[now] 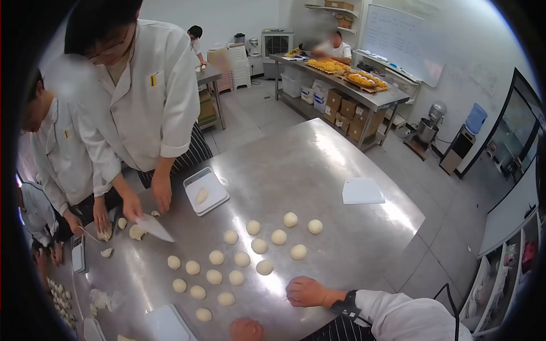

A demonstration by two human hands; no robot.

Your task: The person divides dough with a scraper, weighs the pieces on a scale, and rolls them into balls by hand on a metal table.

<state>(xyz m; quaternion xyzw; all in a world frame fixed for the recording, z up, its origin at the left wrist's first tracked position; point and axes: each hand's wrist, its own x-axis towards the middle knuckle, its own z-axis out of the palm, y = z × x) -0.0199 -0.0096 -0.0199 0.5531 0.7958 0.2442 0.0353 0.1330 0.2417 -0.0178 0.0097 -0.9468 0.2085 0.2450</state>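
Note:
My right hand (307, 291) rests on the steel table (352, 238) with its fingers curled under. Whatever the palm may cover is hidden. At the bottom edge, my left hand (246, 329) is also curled, knuckles up, and I cannot see what is inside it. Several smooth, pale dough balls lie in loose rows ahead of my hands. A dough ball (264, 267) sits up and to the left of my right hand, and another dough ball (203, 314) is left of my left hand.
Across the table a co-worker's hand (132, 207) holds a white scraper (154, 228) beside cut dough (137, 232). A scale (214, 198) bears a dough piece. Another white scraper (363, 191) lies at the right. A white board (169, 324) is at the near left.

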